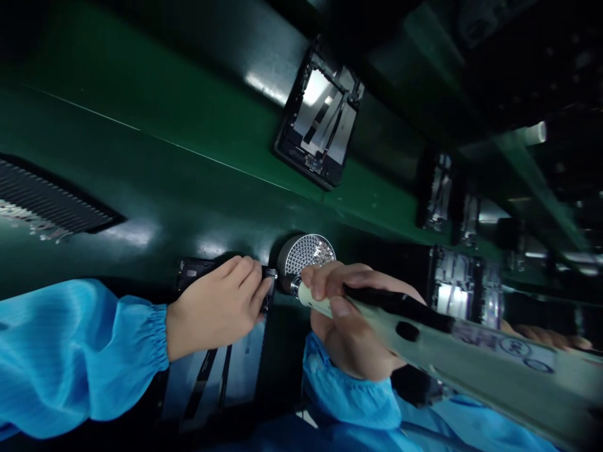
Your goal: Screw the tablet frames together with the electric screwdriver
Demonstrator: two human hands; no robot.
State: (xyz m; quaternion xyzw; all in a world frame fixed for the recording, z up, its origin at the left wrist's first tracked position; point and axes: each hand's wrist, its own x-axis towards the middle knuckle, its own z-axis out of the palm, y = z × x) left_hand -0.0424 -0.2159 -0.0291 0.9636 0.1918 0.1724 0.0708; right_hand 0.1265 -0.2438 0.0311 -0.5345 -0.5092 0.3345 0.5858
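Note:
My right hand (353, 320) is wrapped round a pale green electric screwdriver (424, 339) with a black lever along its side. Its nose reaches the near rim of a round perforated metal screw holder (306, 252), where small screws gather on the right part; the bit's tip is hard to make out. With fingers curled, my left hand (221, 307) grips the upper end of an opened phone (242, 370) in front of me. Dark strips run over its silvery inside, and my hand and sleeve cover part of it.
Another opened phone (323, 119) lies on the green bench (188, 182) ahead. A black rack (51, 198) of thin cables is at left. More phone bodies (452, 292) stand at right, with a co-worker's hand (546, 334) partly behind the screwdriver.

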